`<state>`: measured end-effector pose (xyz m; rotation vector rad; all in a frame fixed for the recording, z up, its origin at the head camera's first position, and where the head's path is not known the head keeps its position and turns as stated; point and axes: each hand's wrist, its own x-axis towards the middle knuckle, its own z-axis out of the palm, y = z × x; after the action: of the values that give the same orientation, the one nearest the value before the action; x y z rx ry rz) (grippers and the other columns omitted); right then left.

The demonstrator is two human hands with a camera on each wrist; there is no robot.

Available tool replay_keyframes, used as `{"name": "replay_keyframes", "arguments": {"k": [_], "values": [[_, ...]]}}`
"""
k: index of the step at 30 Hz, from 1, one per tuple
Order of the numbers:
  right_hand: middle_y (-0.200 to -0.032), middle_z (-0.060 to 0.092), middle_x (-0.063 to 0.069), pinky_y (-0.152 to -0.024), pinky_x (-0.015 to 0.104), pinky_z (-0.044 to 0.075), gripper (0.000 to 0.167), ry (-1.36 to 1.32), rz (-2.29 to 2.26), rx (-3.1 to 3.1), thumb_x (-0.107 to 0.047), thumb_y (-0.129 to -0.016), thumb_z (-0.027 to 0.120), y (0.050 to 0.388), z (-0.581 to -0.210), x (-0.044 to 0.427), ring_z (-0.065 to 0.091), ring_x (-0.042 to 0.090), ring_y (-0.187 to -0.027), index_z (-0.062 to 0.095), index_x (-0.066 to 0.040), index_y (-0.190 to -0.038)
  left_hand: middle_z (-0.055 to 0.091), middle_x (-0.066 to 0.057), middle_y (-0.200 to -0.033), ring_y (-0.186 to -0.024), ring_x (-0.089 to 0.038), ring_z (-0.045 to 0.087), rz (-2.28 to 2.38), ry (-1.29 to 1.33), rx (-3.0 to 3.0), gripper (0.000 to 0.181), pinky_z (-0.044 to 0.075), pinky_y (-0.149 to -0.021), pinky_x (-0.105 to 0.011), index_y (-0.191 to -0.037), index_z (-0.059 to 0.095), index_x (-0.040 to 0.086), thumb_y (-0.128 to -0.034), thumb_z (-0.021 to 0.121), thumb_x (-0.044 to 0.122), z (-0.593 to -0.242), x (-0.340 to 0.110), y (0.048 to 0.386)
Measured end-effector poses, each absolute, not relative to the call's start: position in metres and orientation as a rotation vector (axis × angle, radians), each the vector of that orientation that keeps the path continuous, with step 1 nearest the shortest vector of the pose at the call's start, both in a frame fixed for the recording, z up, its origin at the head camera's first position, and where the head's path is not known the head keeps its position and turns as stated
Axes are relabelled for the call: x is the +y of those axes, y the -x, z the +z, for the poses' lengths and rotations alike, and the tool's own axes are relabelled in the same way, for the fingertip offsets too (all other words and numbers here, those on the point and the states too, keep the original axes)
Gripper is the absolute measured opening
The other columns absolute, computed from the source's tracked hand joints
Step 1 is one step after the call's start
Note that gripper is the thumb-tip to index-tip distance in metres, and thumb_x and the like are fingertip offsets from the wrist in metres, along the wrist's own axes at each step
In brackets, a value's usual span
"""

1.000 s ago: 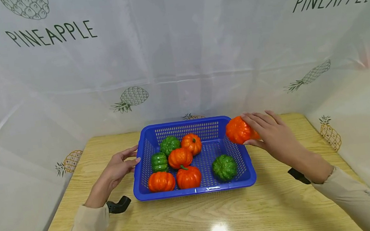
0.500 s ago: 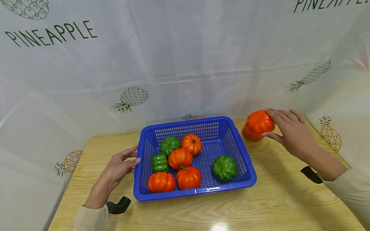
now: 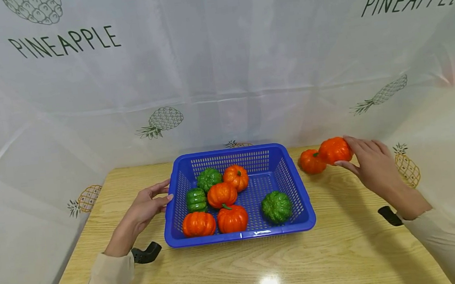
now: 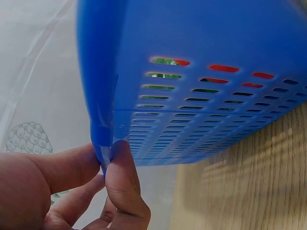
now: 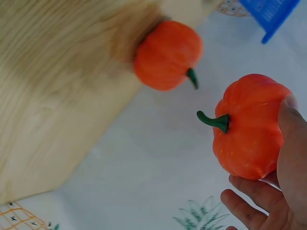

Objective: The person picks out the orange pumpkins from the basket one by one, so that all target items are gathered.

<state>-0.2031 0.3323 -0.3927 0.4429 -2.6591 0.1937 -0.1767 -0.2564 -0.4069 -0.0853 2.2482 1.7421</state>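
The left hand (image 3: 146,208) pinches the left rim of a blue basket (image 3: 242,235); in the left wrist view its thumb and fingers (image 4: 123,184) grip that rim. Above the table's back right part, the right hand (image 3: 373,164) holds an orange pumpkin (image 3: 335,150). Seen from the right wrist, thumb and fingers clasp this pumpkin (image 5: 254,127), its green stem facing away from the palm. A second orange pumpkin (image 3: 312,161) rests on the table just right of the basket, beside the held one.
Inside the basket several orange and green pumpkins fill the left half, and one green pumpkin (image 3: 276,207) lies at the right. The wooden table (image 3: 207,272) meets a printed white curtain (image 3: 220,69) at its back edge.
The right hand has carried its pumpkin from over the basket's right rim out to the right, uncovering the pumpkin on the table. The left hand and basket have stayed in place.
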Motion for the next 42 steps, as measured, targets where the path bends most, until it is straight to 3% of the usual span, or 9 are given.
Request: {"name": "replay_keyframes", "arguments": {"k": [20,32,42], "values": [[-0.132,0.059,0.041,-0.112,0.068,0.034,0.071,-0.283,0.204,-2.706,-0.030,-0.098,0.077,0.221,-0.427,0.353,0.056,0.057,-0.121,0.047,0.010,-0.149,0.041,-0.032,-0.152,-0.088,-0.011,0.068,1.748,0.090,2.247,0.065,0.061,-0.082,-0.026,-0.165,0.031,0.000,-0.1071,0.060,0.005,-0.408,-0.256,0.177],[-0.134,0.056,0.043,-0.117,0.070,0.030,0.071,-0.221,0.180,-2.782,-0.031,-0.101,0.073,0.236,-0.444,0.356,0.054,0.059,-0.124,0.044,0.012,-0.150,0.042,-0.031,-0.150,-0.089,-0.011,0.068,1.745,0.089,2.249,0.065,0.061,-0.083,-0.027,-0.165,0.031,0.001,-0.1071,0.059,0.004,-0.407,-0.255,0.177],[-0.137,0.053,0.044,-0.111,0.070,0.033,0.071,-0.180,0.207,-2.831,-0.031,-0.104,0.069,0.244,-0.453,0.359,0.052,0.061,-0.124,0.041,0.015,-0.149,0.041,-0.032,-0.151,-0.088,-0.011,0.067,1.739,0.101,2.259,0.064,0.061,-0.080,-0.026,-0.165,0.031,0.001,-0.1073,0.059,0.005,-0.407,-0.255,0.177]]}}
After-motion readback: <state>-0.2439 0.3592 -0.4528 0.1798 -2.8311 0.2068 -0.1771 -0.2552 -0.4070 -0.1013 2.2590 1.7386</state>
